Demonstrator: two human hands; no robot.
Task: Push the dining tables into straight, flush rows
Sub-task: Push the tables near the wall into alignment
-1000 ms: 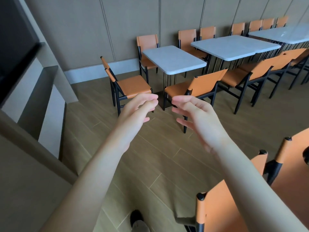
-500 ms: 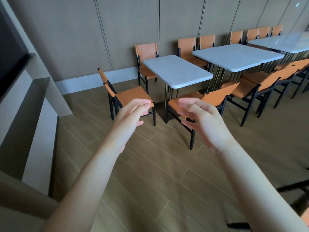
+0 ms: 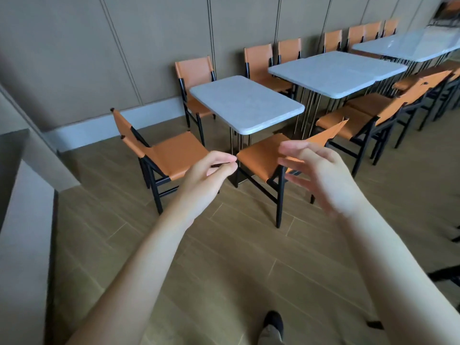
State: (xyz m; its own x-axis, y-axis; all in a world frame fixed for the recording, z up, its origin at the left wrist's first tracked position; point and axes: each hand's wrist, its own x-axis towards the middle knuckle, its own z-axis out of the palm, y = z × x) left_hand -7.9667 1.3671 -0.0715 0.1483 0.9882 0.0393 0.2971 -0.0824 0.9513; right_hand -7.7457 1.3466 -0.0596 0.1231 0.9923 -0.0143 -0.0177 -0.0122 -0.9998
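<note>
Hands first: your left hand (image 3: 206, 175) hangs in the air with fingers loosely curled, gripping nothing; your right hand (image 3: 323, 178) is spread, fingers apart, also touching nothing. Ahead, the nearest dining table (image 3: 246, 104) stands alone, a gap between its far edge and the second table (image 3: 333, 70), which is set further back, so their near edges do not line up. Two orange chairs (image 3: 171, 153) crowd its near end. Bare wooden floor (image 3: 224, 265) lies between you and them.
</note>
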